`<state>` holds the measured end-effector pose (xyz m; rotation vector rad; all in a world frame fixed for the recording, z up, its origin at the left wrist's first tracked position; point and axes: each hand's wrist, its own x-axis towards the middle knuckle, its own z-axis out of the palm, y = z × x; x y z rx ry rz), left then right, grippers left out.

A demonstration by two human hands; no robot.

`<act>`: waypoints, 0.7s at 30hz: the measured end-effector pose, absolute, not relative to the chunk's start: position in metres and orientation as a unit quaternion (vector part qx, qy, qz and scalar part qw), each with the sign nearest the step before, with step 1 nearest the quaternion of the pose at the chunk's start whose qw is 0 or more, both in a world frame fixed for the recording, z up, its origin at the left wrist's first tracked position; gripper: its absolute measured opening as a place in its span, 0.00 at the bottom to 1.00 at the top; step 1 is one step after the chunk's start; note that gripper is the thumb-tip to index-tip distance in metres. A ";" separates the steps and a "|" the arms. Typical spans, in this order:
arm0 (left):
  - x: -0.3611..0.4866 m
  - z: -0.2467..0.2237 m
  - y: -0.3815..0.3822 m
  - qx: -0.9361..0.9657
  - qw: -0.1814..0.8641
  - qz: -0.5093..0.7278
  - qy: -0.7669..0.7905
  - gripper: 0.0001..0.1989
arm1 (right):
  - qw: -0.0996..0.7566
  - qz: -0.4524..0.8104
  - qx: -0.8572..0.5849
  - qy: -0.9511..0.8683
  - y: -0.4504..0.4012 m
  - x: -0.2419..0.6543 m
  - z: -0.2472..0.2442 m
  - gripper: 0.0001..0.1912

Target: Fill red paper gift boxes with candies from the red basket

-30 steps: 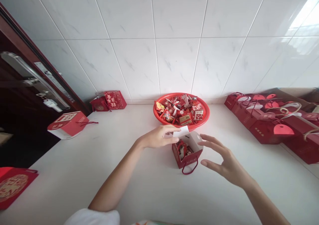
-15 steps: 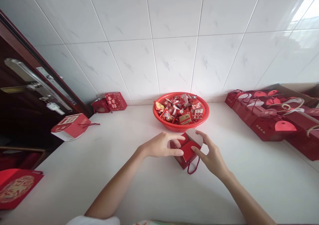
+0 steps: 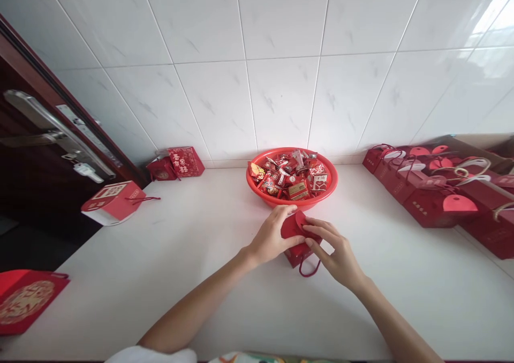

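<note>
A small red box (image 3: 296, 251) with a dark red cord handle (image 3: 310, 273) sits on the white table in front of the basket. My left hand (image 3: 277, 234) is wrapped round its left side, fingers at the far edge and thumb on the near top. With thumb and fingers, my right hand (image 3: 331, 248) grips the right side of the box and its rounded flap (image 3: 300, 221), which lies folded over the top. Just behind stands a red plastic basket (image 3: 332, 183) of wrapped sweets (image 3: 299, 190). The inside of the box is hidden.
Several red gift boxes (image 3: 421, 208) stand in rows at the right, beside a cardboard box (image 3: 482, 140). More red boxes (image 3: 114, 201) lie at the left, two of them near the tiled wall (image 3: 281, 95). A dark door with keys (image 3: 88, 171) is at far left.
The flap, raised with its pale inner side showing before, is now folded down over the box. My left fingers have moved to the far side, and my right hand has shifted slightly left.
</note>
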<state>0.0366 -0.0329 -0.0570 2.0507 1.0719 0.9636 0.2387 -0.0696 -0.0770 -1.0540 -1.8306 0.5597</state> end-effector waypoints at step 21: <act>0.026 -0.043 -0.028 0.714 0.427 0.249 0.496 0.23 | 0.385 0.317 -0.550 -0.670 -0.076 0.258 -0.084 0.25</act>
